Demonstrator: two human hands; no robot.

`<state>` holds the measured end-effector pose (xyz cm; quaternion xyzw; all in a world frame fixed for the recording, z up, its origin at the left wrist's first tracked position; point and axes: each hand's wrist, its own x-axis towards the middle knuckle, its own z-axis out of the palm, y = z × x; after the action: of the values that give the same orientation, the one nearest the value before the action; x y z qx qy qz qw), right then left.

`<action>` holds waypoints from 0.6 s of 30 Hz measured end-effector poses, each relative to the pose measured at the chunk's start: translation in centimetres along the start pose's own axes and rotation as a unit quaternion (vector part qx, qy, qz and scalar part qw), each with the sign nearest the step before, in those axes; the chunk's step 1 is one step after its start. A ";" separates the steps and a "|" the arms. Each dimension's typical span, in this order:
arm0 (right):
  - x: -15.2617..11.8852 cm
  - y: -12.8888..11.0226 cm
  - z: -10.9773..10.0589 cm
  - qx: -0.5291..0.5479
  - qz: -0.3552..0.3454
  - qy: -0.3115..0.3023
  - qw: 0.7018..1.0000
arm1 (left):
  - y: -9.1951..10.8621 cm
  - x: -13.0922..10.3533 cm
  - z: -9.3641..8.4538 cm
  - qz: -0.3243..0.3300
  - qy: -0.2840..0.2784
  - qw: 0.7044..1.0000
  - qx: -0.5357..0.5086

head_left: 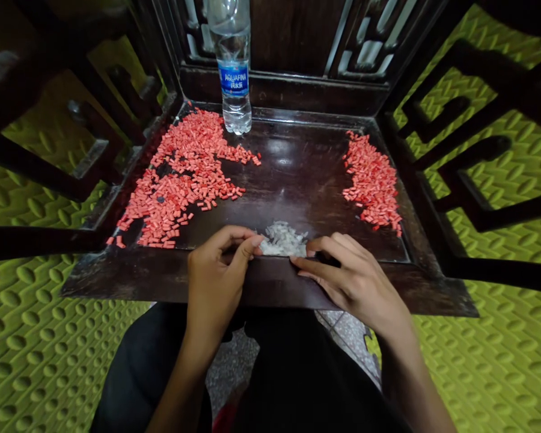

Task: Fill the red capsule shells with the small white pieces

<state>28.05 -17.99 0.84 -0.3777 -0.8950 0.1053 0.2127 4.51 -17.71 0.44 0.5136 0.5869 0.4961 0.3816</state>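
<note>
A small heap of whitish translucent pieces (283,239) lies by the seat's front edge, between my two hands. My left hand (223,264) is at its left side, thumb and forefinger pinched together; whatever is between the tips is too small to make out. On the right side of the heap, my right hand (351,270) rests with curled fingers, the thumb and forefinger tips a little apart and close against the pieces. A large spread of short red tube-like pieces (184,162) covers the left of the seat. Another red pile (373,180) lies along the right.
A clear water bottle with a blue label (233,81) stands upright at the back, next to the left red pile. Dark wooden lattice armrests (460,150) flank the dark wooden seat (293,168). Yellow-green textured mats (40,349) show beyond both sides.
</note>
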 end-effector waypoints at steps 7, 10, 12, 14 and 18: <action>0.7 0.0 0.6 0.025 0.025 0.004 0.999 | 0.0 -0.2 -0.1 0.004 0.005 1.000 0.005; 0.9 -0.2 0.8 0.011 0.031 0.003 0.999 | 0.0 -0.2 0.1 0.010 0.009 1.000 0.009; 0.9 -0.3 0.9 0.009 0.040 0.011 0.999 | -0.1 -0.1 0.0 0.010 0.012 1.000 0.002; 0.9 -0.3 0.9 0.034 0.048 0.029 0.998 | 0.0 0.0 -0.1 0.001 0.011 1.000 -0.025; 0.8 -0.2 0.8 0.112 0.077 0.106 0.985 | 0.6 0.2 -0.4 -0.057 -0.018 0.984 -0.170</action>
<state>27.05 -17.62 0.47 -0.4286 -0.8179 0.1802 0.3388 4.19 -17.58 1.08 0.4162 0.5153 0.5565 0.5016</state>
